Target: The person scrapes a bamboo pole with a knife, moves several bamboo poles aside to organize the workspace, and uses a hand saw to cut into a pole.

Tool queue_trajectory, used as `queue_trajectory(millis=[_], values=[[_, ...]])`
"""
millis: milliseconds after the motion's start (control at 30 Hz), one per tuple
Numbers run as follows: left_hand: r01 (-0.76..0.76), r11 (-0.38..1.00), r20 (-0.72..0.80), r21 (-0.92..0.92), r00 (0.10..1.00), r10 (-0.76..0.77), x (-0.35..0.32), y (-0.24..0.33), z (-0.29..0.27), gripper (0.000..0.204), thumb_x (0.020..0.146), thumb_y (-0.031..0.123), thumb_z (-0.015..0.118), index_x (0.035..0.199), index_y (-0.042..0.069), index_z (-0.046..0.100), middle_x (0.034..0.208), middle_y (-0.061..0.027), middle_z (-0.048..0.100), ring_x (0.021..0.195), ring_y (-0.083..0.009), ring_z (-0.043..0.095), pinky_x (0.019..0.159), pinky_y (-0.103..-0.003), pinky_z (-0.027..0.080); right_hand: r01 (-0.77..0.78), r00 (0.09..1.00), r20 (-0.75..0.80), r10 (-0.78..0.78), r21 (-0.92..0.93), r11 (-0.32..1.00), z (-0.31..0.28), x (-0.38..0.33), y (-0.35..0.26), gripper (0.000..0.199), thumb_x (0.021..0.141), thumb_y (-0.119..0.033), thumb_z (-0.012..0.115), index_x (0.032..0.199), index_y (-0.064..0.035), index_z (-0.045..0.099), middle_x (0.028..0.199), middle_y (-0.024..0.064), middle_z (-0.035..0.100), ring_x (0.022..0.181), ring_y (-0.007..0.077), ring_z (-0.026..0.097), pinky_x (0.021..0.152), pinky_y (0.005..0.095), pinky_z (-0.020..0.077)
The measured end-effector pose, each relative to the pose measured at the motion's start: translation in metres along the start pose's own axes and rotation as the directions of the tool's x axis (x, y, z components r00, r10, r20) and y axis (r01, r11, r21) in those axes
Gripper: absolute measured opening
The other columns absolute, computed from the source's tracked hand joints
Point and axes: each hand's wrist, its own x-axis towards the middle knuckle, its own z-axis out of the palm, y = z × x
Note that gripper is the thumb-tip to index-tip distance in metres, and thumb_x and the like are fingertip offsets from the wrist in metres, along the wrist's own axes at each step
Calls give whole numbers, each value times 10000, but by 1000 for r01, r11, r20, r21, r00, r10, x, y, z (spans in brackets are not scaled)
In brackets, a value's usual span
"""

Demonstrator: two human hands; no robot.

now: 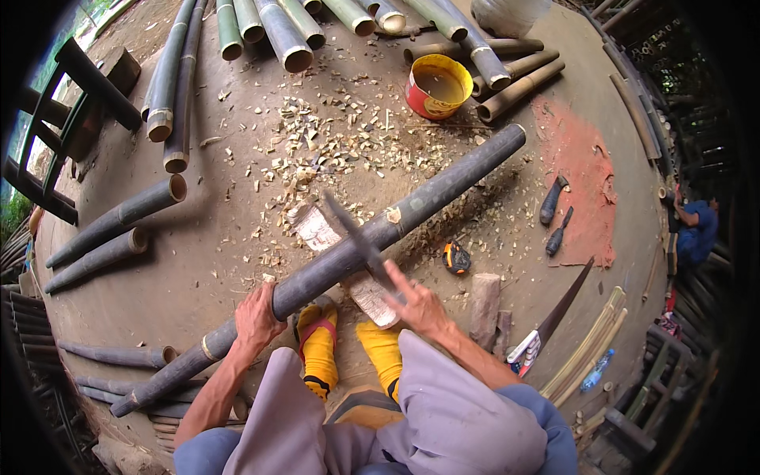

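Note:
A long dark bamboo pole (451, 186) lies slantwise before me, from the lower left up to the right. My left hand (260, 317) is wrapped round its nearer part. In my right hand (416, 305) is a machete (356, 233), blurred by motion; its handle is mostly hidden by the fingers. The blade crosses over the pole; whether it touches the bamboo I cannot tell. A pale patch shows on the pole at a node, just right of the blade. Under the pole rests a chipped wooden block (372, 299), close to my yellow-socked feet.
Wood chips (317, 150) litter the ground ahead. Beyond stand a yellow-red bucket (438, 87) and several bamboo poles (283, 39). To the right are a tape measure (457, 258), two dark-handled tools (554, 202), a red sheet (582, 174) and a handsaw (554, 317). A person (697, 229) sits far right.

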Motion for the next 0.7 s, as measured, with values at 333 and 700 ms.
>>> queue_trajectory(millis=[333, 700], values=[[-36, 999, -71, -36, 997, 34, -2, 1, 1, 678, 569, 151, 757, 1205, 85, 532, 998, -137, 643, 947, -329, 637, 827, -423, 513, -93, 995, -8, 95, 120, 988, -42, 20, 0, 716, 915, -246, 613, 1514, -102, 248, 930, 200, 703, 605, 257, 672, 550, 372, 583], [-27, 996, 42, -85, 999, 30, 8, 3, -8, 675, 529, 197, 782, 1148, 86, 538, 971, -139, 645, 934, -352, 637, 804, -442, 516, -30, 997, -65, 35, 75, 997, -38, 20, 17, 689, 962, -311, 524, 1519, -69, 197, 1404, 251, 455, 492, 127, 576, 366, 241, 483]])
